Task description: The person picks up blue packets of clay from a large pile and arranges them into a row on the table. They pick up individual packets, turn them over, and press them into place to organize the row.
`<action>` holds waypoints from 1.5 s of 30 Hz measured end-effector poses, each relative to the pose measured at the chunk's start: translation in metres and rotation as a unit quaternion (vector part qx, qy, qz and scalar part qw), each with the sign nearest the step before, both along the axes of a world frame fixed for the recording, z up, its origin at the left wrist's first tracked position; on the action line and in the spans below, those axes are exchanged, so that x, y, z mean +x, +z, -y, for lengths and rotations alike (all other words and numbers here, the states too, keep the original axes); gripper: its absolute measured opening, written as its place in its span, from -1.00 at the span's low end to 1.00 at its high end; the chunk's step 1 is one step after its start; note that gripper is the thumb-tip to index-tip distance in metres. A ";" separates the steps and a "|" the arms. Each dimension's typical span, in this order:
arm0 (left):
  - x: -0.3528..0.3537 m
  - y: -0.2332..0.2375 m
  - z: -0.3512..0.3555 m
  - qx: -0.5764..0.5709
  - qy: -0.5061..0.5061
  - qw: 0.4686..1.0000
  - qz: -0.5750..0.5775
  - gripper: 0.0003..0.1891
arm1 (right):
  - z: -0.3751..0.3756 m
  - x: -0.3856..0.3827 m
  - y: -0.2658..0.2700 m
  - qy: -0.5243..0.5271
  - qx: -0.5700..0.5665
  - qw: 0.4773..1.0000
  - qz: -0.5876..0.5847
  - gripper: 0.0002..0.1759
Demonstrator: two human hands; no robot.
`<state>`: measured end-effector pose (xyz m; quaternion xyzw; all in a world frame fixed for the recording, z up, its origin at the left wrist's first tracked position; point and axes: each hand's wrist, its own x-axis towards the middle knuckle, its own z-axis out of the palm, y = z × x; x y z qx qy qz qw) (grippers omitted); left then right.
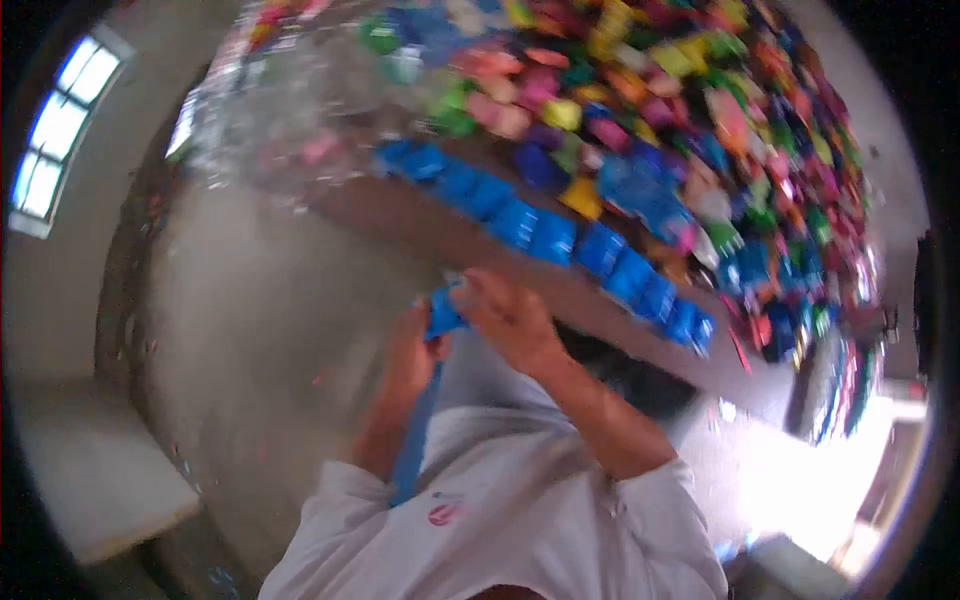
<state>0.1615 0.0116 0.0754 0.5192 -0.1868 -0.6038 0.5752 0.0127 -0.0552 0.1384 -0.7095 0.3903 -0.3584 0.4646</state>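
Note:
Between my two hands is a small blue piece (444, 312) with a blue strip (412, 440) hanging from it down over my white shirt. My left hand (415, 350) is closed on the piece from the left and below. My right hand (508, 318) pinches its upper right side, palm down. Beyond my hands, a row of shiny blue packets (552, 237) runs diagonally along the near edge of a brown table (400, 215). Motion blur hides the finer details.
A large heap of many-coloured pieces (640, 110) covers the far part of the table, with clear plastic bags (290, 110) at its left. A pale slab (110, 470) stands at lower left, under a window (62, 125).

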 end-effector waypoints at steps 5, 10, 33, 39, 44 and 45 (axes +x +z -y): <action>-0.043 0.018 0.005 -0.035 -0.093 0.987 0.130 -0.60 | -0.033 -0.054 -0.011 0.001 0.200 0.975 0.097 -0.74; -0.101 0.049 0.017 -0.091 -0.275 0.946 0.144 -0.60 | -0.065 -0.115 0.021 -0.236 0.050 0.970 0.013 -0.80; -0.158 -0.055 0.008 -0.061 -0.471 0.788 0.391 -0.79 | -0.127 -0.269 -0.044 -0.485 -0.203 0.802 -0.284 -0.58; -0.162 -0.084 0.004 -0.163 -0.422 0.818 0.355 -0.82 | -0.114 -0.269 -0.033 -0.481 -0.200 0.805 -0.284 -0.68; -0.164 -0.078 0.008 -0.130 -0.447 0.790 0.400 -0.84 | -0.093 -0.272 -0.035 -0.495 -0.184 0.776 -0.344 -0.69; -0.164 -0.080 0.007 -0.138 -0.435 0.802 0.385 -0.83 | -0.091 -0.273 -0.035 -0.496 -0.184 0.777 -0.342 -0.69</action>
